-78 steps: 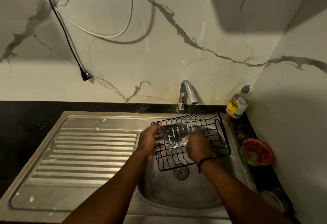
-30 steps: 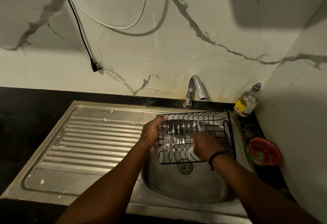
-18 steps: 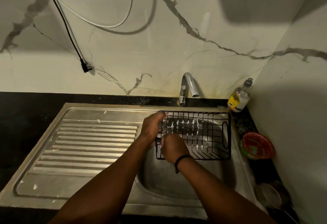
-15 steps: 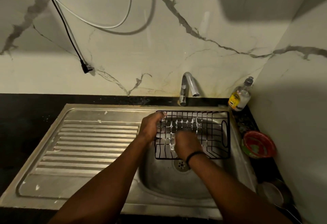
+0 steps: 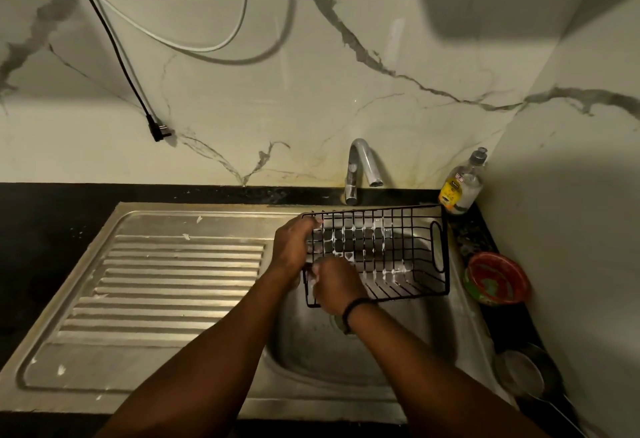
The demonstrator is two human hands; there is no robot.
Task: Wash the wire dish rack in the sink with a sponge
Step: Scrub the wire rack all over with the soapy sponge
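Left hand [image 5: 292, 247] grips rack [image 5: 398, 257] edge over sink [image 5: 346, 361]; right hand [image 5: 334, 287] clenched at near corner (sponge hidden, foam on wires).

Both forearms reach forward and converge, the left hand [image 5: 292, 242] with fingers curled in a grip, the right hand [image 5: 334, 287] fisted just beside it, a dark band at its wrist.

Black wire rack [image 5: 398, 250], grey-veined marble wall [image 5: 346, 91]
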